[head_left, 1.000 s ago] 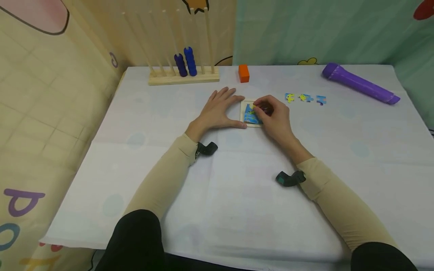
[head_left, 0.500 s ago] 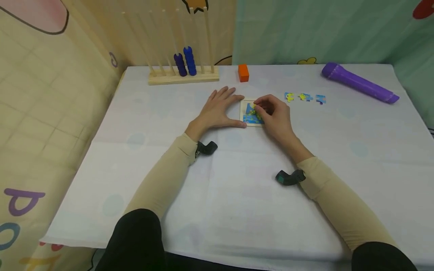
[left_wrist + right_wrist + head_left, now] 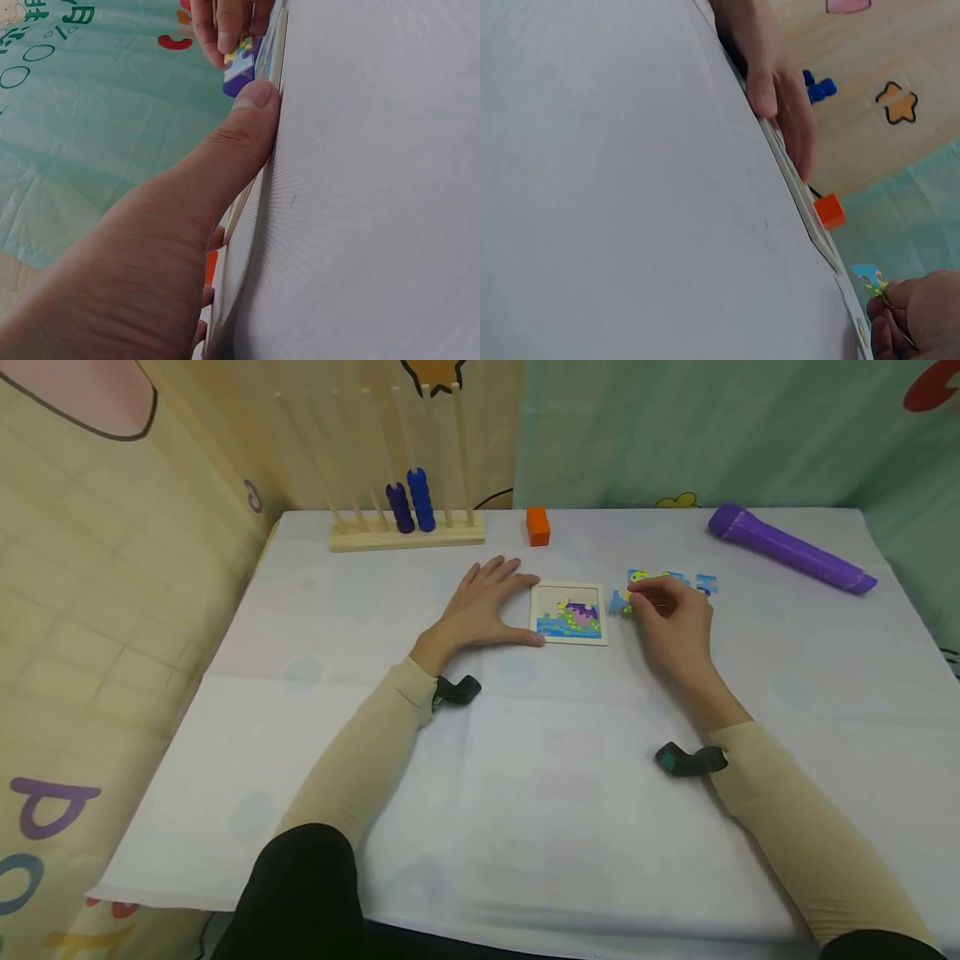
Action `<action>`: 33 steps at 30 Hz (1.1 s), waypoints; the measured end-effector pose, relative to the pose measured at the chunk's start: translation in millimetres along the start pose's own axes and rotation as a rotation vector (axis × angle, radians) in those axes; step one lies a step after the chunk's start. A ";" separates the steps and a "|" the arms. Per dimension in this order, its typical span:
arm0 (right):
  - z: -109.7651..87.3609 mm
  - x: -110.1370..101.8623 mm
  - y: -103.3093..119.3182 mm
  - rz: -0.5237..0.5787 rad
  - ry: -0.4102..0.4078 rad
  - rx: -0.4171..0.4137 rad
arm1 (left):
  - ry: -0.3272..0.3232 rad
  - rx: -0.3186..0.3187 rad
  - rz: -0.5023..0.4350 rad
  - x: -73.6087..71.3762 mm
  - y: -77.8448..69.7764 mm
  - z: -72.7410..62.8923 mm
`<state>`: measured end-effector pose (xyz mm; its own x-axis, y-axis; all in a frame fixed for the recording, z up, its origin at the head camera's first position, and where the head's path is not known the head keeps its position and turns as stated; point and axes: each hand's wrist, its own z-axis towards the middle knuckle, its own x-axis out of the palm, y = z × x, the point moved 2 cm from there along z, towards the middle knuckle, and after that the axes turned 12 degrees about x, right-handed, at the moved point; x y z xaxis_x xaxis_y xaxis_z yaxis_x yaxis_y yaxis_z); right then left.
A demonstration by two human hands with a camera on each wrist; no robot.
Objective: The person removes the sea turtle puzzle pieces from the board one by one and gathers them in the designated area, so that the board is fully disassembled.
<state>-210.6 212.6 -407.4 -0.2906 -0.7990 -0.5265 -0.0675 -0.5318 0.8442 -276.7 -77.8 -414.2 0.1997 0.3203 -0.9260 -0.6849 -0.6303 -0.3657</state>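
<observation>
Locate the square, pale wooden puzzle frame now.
In the head view, the puzzle frame lies slightly right of centre, between the bare left hand at its left edge and the bare right hand.

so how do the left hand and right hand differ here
The left hand is spread, its thumb against the puzzle frame; the right hand is curled, pinching a puzzle piece. The left hand is at the frame's left side; the right hand is off to its right. Both are bare, with beige sleeves.

A yellow hanging [image 3: 112,585] and green hanging [image 3: 712,435] — both printed — border the white-covered table [image 3: 540,835].
</observation>
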 end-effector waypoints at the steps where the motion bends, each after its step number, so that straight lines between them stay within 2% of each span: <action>1: 0.6 -3.7 -2.6 -0.003 -0.017 0.006 | 0.001 0.001 0.000 -0.4 0.3 -0.2; 5: 3.3 -10.2 -9.7 -0.024 -0.061 -0.002 | 0.005 0.000 -0.005 -0.3 1.9 -1.4; 10: 6.8 -7.6 -10.5 -0.086 -0.085 -0.057 | 0.002 -0.005 -0.005 -1.3 3.1 -2.7; 14: 7.6 -5.8 -11.1 -0.129 -0.110 -0.054 | -0.006 0.000 -0.005 -1.4 3.5 -1.7; 20: 4.2 -3.9 -13.2 -0.112 -0.130 -0.090 | -0.004 0.005 -0.013 0.1 2.7 -0.7; 26: -1.6 2.0 -7.6 -0.086 -0.100 -0.161 | -0.002 0.010 -0.015 -0.8 0.8 -1.1; 33: -7.5 23.4 5.4 -0.138 0.049 -0.203 | -0.010 0.018 -0.009 -1.0 1.7 0.0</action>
<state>-210.7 188.9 -415.9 -0.2452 -0.7247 -0.6440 0.0907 -0.6785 0.7290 -278.1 -79.2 -413.9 0.1993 0.3332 -0.9215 -0.6955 -0.6144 -0.3726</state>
